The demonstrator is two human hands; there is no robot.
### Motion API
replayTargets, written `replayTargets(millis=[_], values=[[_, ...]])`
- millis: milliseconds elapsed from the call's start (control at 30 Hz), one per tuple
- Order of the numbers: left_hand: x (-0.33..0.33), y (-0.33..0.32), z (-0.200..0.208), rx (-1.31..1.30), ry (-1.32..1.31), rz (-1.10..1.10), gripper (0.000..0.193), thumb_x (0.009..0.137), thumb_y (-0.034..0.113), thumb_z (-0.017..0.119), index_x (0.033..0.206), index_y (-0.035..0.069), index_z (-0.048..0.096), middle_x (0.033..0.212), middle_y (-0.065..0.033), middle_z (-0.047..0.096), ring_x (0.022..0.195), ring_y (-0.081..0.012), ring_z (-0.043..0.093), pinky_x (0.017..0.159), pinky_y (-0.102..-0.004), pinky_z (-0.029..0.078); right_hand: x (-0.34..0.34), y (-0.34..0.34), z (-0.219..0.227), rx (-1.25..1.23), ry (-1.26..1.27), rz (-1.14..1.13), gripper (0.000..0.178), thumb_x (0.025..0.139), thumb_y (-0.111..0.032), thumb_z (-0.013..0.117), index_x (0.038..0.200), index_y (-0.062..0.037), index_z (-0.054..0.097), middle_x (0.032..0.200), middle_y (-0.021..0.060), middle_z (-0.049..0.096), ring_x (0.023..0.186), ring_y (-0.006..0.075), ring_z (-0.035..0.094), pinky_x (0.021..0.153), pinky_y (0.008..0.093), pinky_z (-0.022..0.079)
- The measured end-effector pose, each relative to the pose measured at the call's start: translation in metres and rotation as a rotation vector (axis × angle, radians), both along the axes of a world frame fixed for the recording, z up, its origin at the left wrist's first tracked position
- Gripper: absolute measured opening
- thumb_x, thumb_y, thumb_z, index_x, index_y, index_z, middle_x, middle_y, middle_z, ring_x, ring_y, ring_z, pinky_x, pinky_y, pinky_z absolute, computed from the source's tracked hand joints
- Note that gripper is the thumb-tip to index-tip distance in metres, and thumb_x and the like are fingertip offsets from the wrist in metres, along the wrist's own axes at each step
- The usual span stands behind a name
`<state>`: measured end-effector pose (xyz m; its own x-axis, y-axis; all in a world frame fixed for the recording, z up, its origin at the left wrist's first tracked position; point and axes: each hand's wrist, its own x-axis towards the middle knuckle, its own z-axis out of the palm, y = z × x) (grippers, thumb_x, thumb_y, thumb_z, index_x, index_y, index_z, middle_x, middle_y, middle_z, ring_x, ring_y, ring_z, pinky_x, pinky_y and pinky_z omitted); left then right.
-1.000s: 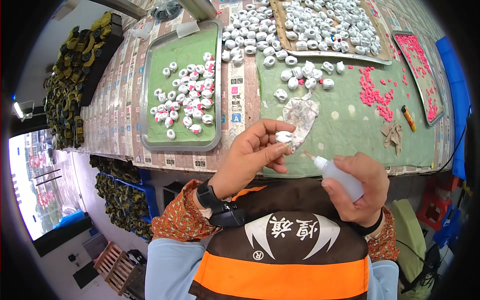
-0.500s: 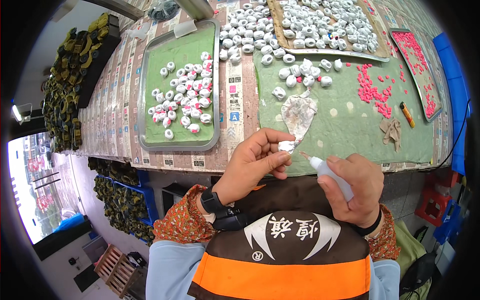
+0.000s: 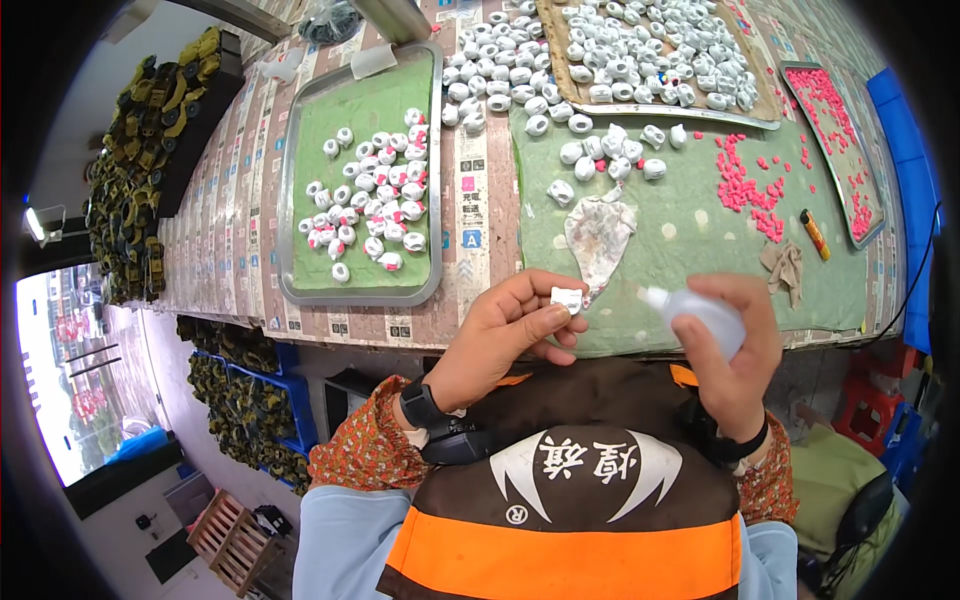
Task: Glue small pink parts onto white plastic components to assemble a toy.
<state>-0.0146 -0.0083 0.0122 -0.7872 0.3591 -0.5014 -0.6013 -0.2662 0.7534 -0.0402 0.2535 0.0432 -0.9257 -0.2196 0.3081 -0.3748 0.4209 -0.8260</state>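
Between the thumb and fingers of my left hand (image 3: 515, 325) is a small white plastic piece (image 3: 566, 299), held over the near edge of the table. My right hand (image 3: 738, 365), to its right, is wrapped round a translucent white squeeze bottle (image 3: 706, 318). The bottle's nozzle points left toward the piece and is apart from it. Just beyond my left hand lies a stained white rag (image 3: 600, 240) on the green cloth (image 3: 690, 255). Several loose white pieces (image 3: 615, 150) and a scatter of small pink parts (image 3: 750, 190) lie farther off on that cloth.
At left a metal tray (image 3: 437, 200) holds white pieces with pink parts on them. A board (image 3: 690, 112) heaped with white pieces stands at the back. A narrow tray (image 3: 870, 225) of pink parts, a yellow-black tube (image 3: 815, 235) and a crumpled tan cloth (image 3: 783, 268) are at right.
My right hand has moved right with the squeeze bottle, drawing its nozzle away from the white piece. My left hand has turned the piece slightly and shifted a little toward me.
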Motion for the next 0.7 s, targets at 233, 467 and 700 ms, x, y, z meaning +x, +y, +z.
replayTargets(millis=[233,467,700], values=[[-0.002,0.004,0.001,-0.101,0.08,-0.005,0.036,0.106,0.014,0.055,0.14,0.004,0.054,0.126,-0.0115,0.066,0.106,-0.014,0.064,0.09,-0.0311,0.059,-0.023,-0.006,-0.047,-0.288,-0.581,-0.019,0.032,0.094,-0.012,0.073,0.122,-0.0022,0.061,0.101,0.0018,0.065,0.086,0.0103,0.062,0.077,0.0266,0.05],[-0.003,0.003,-0.006,-0.123,0.146,0.028,0.036,0.105,0.012,0.057,0.139,0.004,0.049,0.121,-0.0108,0.065,0.104,-0.0141,0.063,0.089,-0.0323,0.059,-0.043,0.02,-0.027,0.299,-0.275,-0.108,0.026,0.092,-0.011,0.069,0.117,-0.0037,0.064,0.096,0.0129,0.062,0.08,0.0263,0.063,0.072,0.0366,0.05],[-0.014,0.011,0.002,-0.142,0.205,-0.036,0.033,0.105,0.012,0.057,0.136,0.004,0.051,0.12,-0.0094,0.065,0.105,-0.0139,0.064,0.091,-0.0321,0.058,-0.117,0.067,-0.036,0.563,0.037,-0.195,0.009,0.089,-0.008,0.067,0.097,-0.0047,0.063,0.095,0.013,0.062,0.085,0.0368,0.063,0.072,0.045,0.05]])
